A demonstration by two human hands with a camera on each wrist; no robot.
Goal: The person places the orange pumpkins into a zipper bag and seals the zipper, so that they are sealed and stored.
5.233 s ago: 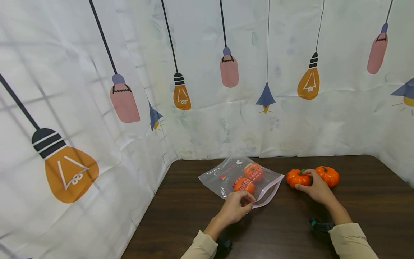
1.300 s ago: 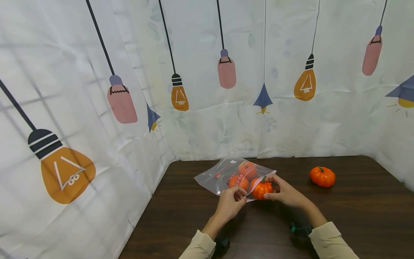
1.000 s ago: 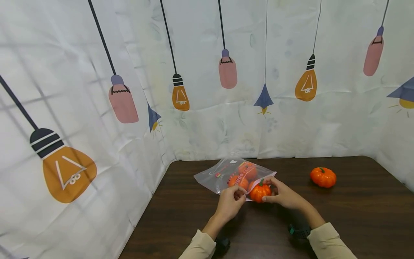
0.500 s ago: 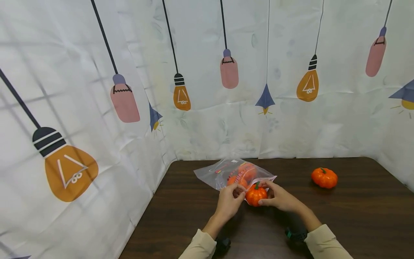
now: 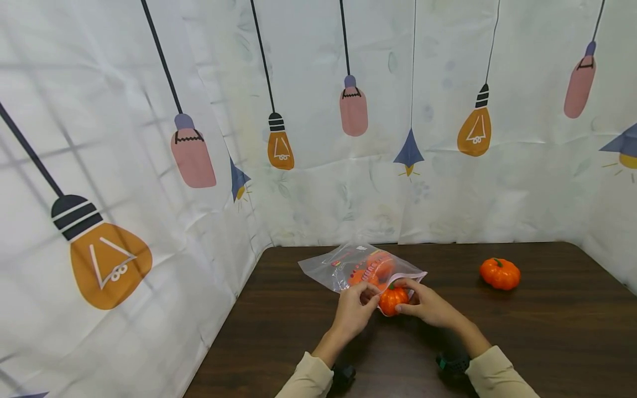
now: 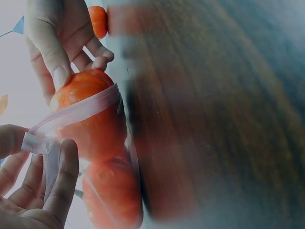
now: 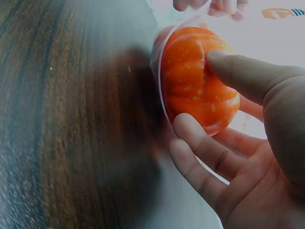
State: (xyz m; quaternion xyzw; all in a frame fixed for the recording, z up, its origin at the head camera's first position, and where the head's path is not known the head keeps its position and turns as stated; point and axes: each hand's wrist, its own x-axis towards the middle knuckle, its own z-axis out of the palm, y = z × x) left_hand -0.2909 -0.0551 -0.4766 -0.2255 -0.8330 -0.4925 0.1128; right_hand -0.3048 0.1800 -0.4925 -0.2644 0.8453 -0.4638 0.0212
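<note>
My right hand (image 5: 428,305) grips a small orange pumpkin (image 5: 393,300) at the mouth of a clear zip bag (image 5: 318,269). In the right wrist view the thumb lies on the ribbed pumpkin (image 7: 198,81) and the fingers curl under it. The bag's pinkish zip edge (image 6: 90,107) crosses the pumpkin, part of which is inside the plastic. My left hand (image 5: 354,312) pinches that edge between thumb and finger, holding the mouth apart. Through the printed plastic more orange pumpkins (image 5: 380,264) show, partly hidden by the lettering.
Another orange pumpkin (image 5: 500,273) stands on the dark wooden table (image 5: 562,331) to the right. Behind the table hangs a white cloth (image 5: 318,204) printed with lamps and bulbs. A dark wrist strap (image 5: 452,363) is on the right arm.
My right hand has taken one of the two pumpkins from the right, carried it left to the bag's mouth, and moved it partly inside. The left hand keeps hold of the bag's edge.
</note>
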